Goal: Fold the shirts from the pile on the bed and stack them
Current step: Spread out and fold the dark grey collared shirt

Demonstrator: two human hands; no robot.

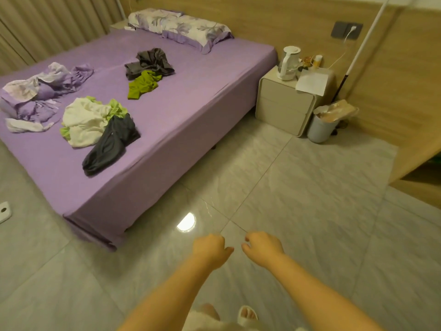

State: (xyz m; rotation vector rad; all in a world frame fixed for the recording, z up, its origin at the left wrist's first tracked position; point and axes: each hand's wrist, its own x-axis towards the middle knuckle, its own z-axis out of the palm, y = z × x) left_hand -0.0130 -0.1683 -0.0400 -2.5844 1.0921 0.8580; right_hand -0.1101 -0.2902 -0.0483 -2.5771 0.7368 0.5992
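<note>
Hovering over bare floor tiles (310, 187), left hand (210, 249) and right hand (262, 247) grip nothing, fingers loosely curled, well apart from the bed (167, 130).

One bed (167, 130), two clothes piles (100, 130), one pillow (181, 27), one nightstand (284, 108)

purple bed (181, 120) carries two shirt heaps (95, 125) (148, 70), a crumpled quilt (40, 91) and a pillow (181, 27)

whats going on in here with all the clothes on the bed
A person stands on the tiled floor beside the bed, left hand and right hand out in front, loosely curled and holding nothing. Unfolded clothes lie in two heaps: a nearer pile and a farther pile. Nothing is folded yet.
</note>
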